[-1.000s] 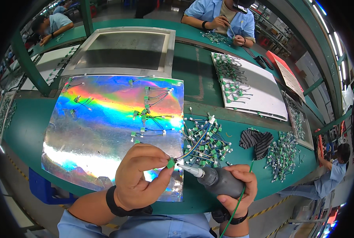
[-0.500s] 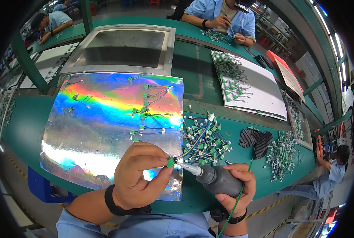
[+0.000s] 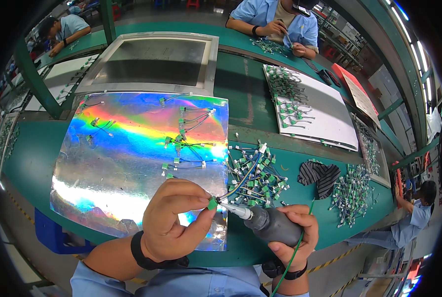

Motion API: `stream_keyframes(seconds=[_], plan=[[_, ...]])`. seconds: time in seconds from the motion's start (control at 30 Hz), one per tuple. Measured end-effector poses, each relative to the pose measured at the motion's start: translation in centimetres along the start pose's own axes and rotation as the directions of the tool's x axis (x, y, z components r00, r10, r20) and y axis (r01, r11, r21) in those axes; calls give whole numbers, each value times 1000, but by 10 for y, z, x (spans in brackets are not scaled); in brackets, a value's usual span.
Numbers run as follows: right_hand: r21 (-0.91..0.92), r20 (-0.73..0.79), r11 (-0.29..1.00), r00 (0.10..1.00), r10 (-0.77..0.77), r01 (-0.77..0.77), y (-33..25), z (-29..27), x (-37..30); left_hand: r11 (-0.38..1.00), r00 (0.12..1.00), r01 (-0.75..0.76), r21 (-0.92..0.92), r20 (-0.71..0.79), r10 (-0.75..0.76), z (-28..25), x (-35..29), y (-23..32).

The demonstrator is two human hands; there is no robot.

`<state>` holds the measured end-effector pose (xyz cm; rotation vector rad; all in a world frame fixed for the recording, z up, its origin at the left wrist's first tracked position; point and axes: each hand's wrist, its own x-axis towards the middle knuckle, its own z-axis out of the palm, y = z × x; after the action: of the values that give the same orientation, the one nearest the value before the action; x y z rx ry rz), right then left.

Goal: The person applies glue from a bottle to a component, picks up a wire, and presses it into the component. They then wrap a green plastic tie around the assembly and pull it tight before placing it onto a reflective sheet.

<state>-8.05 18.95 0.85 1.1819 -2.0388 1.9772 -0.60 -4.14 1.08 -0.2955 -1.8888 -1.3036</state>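
Observation:
Between thumb and forefinger, my left hand (image 3: 179, 218) pinches a small green connector (image 3: 213, 203) with wires running up and right to a white plug (image 3: 263, 148). My right hand (image 3: 300, 230) is wrapped round a dark grey squeeze bottle (image 3: 275, 226), tilted with its pale nozzle (image 3: 237, 210) pointing left. The nozzle's tip meets the connector where the wires leave it, or nearly so; whether they touch I cannot tell. Below my left hand lies a shiny rainbow-reflecting sheet (image 3: 107, 173) with several wired green connectors (image 3: 196, 117) on it.
Right of the sheet is a heap of wired connectors (image 3: 268, 180); another pile (image 3: 354, 193) lies farther right, beside a striped cloth (image 3: 320, 177). A white board (image 3: 325, 119) carries rows of connectors. A metal frame (image 3: 211, 59) stands behind the sheet. Across the table a co-worker (image 3: 275, 24) handles small parts.

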Motion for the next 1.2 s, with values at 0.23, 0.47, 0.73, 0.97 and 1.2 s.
stream_keyframes(seconds=[0.23, 0.47, 0.73, 0.97, 1.2], plan=[[-8, 8, 1000, 1000, 1, -1, -2, -4, 0, 997, 999, 45, -65, -13, -46, 0, -1, 1], [359, -309, 932, 936, 167, -48, 3, -5, -4, 984, 991, 131, -125, -10, -133, 3, -3, 1], [907, -156, 414, 851, 501, -77, 5, -13, 9, 977, 988, 154, -148, -7, -157, 5, -4, 0], [946, -133, 322, 879, 457, -24, -2, -20, 15, 994, 996, 94, -56, 3, -94, 4, -3, 0], [921, -148, 390, 917, 370, -9, -1, -29, 22, 994, 995, -76, 82, 73, 70, 1, 2, 2]])
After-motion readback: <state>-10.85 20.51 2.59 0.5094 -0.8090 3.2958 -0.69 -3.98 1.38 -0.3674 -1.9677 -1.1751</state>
